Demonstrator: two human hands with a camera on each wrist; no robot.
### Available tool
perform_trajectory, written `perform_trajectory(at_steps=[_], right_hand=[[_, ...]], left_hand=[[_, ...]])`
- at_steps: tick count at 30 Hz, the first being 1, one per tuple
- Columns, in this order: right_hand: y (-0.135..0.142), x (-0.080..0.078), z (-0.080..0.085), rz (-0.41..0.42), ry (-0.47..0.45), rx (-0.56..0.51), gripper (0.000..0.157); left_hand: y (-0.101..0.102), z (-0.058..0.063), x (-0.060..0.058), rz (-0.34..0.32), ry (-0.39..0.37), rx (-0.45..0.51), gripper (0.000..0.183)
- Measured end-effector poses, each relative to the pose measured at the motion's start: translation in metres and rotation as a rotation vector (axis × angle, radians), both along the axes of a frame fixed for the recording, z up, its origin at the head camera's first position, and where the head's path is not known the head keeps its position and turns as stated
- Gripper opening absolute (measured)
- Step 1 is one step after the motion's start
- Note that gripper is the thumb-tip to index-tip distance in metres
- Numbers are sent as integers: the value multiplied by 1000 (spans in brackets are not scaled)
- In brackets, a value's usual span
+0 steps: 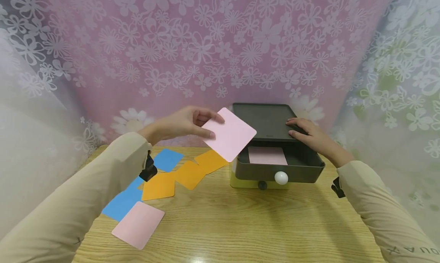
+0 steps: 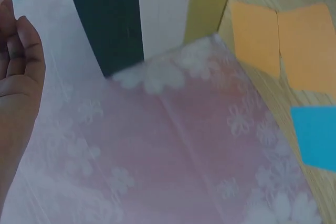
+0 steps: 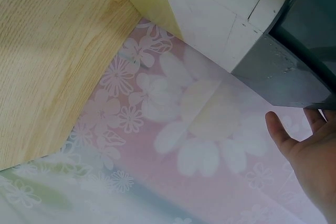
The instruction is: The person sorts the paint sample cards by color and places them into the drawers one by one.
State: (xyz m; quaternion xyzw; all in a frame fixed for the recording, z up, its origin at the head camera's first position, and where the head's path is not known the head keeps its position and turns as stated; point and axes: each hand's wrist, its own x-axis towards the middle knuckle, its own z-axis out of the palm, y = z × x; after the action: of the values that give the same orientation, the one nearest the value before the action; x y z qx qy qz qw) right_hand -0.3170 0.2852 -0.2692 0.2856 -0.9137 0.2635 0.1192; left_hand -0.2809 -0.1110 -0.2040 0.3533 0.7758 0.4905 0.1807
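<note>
My left hand (image 1: 196, 122) pinches a pink square card (image 1: 231, 136) by its corner, thumb on the near face, just left of a small drawer cabinet (image 1: 264, 121). The cabinet's dark top drawer (image 1: 275, 172) with a white round knob (image 1: 281, 177) is pulled out. Inside it lies another pink card (image 1: 267, 156). My right hand (image 1: 314, 138) rests with its fingertips on the right edge of the cabinet's dark top. In the left wrist view the left hand (image 2: 21, 61) shows only at the edge; in the right wrist view the right hand (image 3: 310, 150) is beside the dark section.
Left on the wooden table (image 1: 206, 224) lie several orange cards (image 1: 190, 175), blue cards (image 1: 123, 200) and a pink card (image 1: 139, 224). Below the pulled-out drawer is a yellow section with a dark knob (image 1: 262, 185). A flowered pink cloth (image 1: 192, 56) hangs behind.
</note>
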Motion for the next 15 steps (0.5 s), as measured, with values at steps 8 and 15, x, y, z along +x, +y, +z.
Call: perform_trajectory(at_steps=[8, 15], right_hand=[[0, 0, -1, -11, -7, 12, 40], [1, 0, -1, -15, -32, 11, 41]], left_hand=[[43, -7, 14, -44, -91, 54, 46], [77, -7, 27, 14, -290, 54, 43]])
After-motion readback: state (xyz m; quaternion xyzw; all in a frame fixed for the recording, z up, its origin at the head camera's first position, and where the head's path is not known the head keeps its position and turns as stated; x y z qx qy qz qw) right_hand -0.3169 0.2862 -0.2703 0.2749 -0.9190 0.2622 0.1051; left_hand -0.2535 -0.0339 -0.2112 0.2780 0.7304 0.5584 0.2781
